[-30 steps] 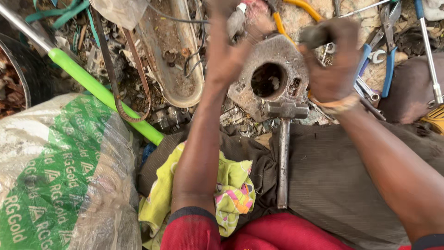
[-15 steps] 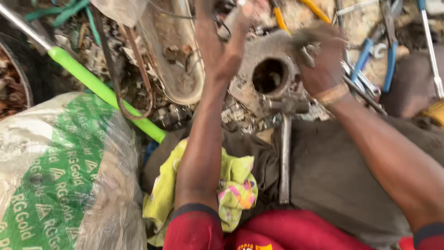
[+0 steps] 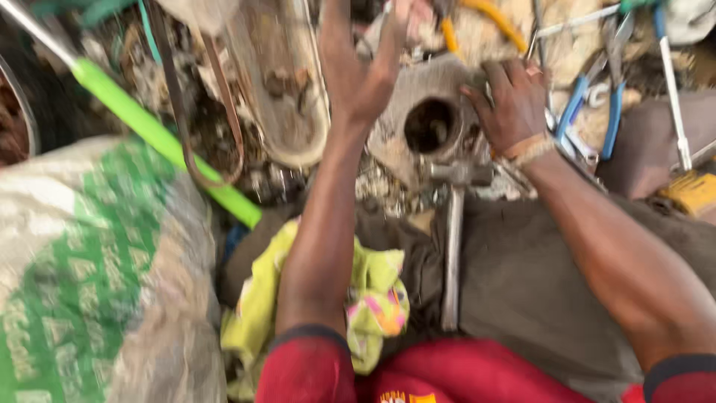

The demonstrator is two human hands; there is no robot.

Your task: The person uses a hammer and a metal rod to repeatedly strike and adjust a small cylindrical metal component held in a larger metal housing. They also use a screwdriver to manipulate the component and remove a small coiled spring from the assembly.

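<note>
A grey cast-metal housing (image 3: 406, 93) with a round bore lies among scrap in front of me. My right hand (image 3: 511, 104) grips its upper right edge, fingers curled over the metal. My left hand (image 3: 365, 71) is raised just left of the housing, palm towards me. Its fingertips are blurred and cut by the top edge, so what they hold is unclear. A steel hammer (image 3: 453, 239) lies on a dark cloth (image 3: 537, 276) over my lap, its head touching the housing's lower edge.
A bright green pole (image 3: 160, 138) slants across the left. A white and green woven sack (image 3: 82, 276) fills the lower left. Blue-handled pliers (image 3: 613, 112), a yellow-green rag (image 3: 373, 298), a worn belt loop (image 3: 186, 127) and a curved metal cover (image 3: 287, 89) lie around.
My left hand has risen and opened out beside the housing. My right hand has slid from the top of the housing down onto its right edge. The view is closer.
</note>
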